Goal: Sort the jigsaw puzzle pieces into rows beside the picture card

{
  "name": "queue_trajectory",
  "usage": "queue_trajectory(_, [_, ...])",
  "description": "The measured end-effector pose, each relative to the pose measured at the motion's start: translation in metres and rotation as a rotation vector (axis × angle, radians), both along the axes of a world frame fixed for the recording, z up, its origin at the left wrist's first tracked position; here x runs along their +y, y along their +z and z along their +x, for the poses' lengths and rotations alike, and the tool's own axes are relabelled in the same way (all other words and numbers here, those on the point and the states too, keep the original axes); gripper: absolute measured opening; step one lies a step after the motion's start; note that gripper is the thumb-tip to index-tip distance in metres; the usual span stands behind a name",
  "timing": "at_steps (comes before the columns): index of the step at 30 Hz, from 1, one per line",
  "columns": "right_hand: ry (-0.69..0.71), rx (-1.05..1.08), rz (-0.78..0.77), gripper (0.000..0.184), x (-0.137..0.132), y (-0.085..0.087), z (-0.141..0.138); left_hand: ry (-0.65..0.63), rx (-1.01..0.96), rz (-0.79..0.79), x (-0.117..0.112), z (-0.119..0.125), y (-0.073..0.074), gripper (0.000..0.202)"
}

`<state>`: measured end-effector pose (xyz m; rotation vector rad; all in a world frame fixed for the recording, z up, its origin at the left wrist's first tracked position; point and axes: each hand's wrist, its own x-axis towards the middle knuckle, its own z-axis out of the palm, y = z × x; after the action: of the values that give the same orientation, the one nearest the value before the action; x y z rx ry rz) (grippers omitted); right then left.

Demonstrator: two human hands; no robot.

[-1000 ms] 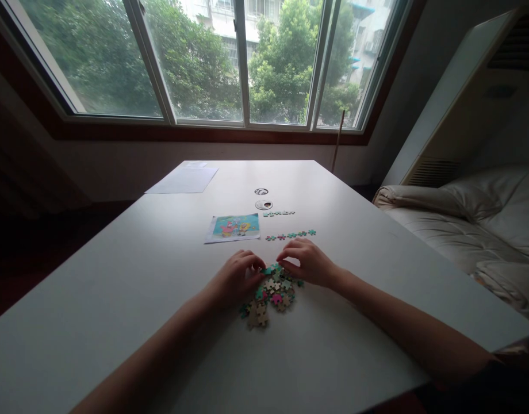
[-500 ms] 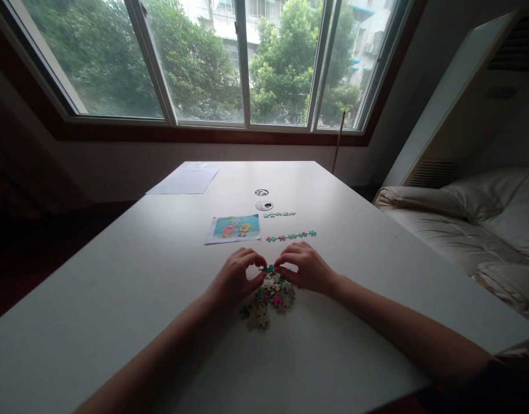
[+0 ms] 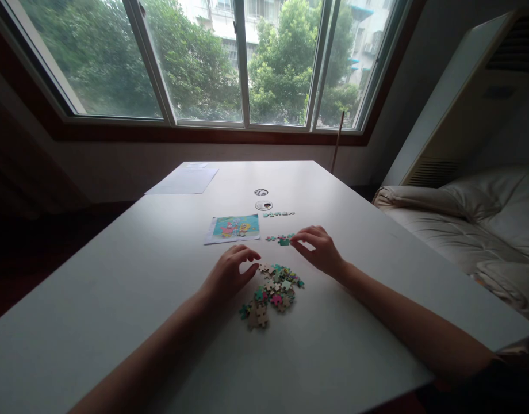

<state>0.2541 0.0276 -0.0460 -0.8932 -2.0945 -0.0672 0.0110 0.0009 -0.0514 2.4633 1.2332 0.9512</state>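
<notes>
A heap of loose jigsaw pieces (image 3: pixel 273 290) lies on the white table (image 3: pixel 161 276) in front of me. My left hand (image 3: pixel 227 273) rests just left of the heap, fingers loosely curled and apart, holding nothing. Farther out, my right hand (image 3: pixel 318 248) pinches a teal puzzle piece (image 3: pixel 284 241) at the row of joined pieces (image 3: pixel 275 237). A second short row of joined pieces (image 3: pixel 279 214) lies beyond it. The colourful reference picture (image 3: pixel 233 227) lies flat to the left of the rows.
Two small round objects (image 3: pixel 263 204) sit past the rows near the table's middle. A sheet of paper (image 3: pixel 182 179) lies at the far left corner. A bed with pale bedding (image 3: pixel 463 218) stands on the right. Windows span the far wall.
My right hand lifted a teal piece off the heap and carried it away from me to the nearer row. My left hand let go and drew slightly left of the heap.
</notes>
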Motion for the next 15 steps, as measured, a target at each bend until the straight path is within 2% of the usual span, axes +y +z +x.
queue_trajectory(5, [-0.056,0.083,0.019,0.010,0.013,-0.007,0.010,-0.006,0.078,-0.043,0.004,-0.004,-0.008,0.016])
queue_trajectory(11, [-0.044,0.071,0.065,0.009,0.012,-0.009,0.009,-0.030,0.135,-0.046,-0.001,-0.001,-0.005,0.020])
queue_trajectory(15, [-0.052,0.017,0.058,0.011,0.017,-0.003,0.012,-0.027,0.135,-0.066,0.000,-0.002,-0.004,0.019])
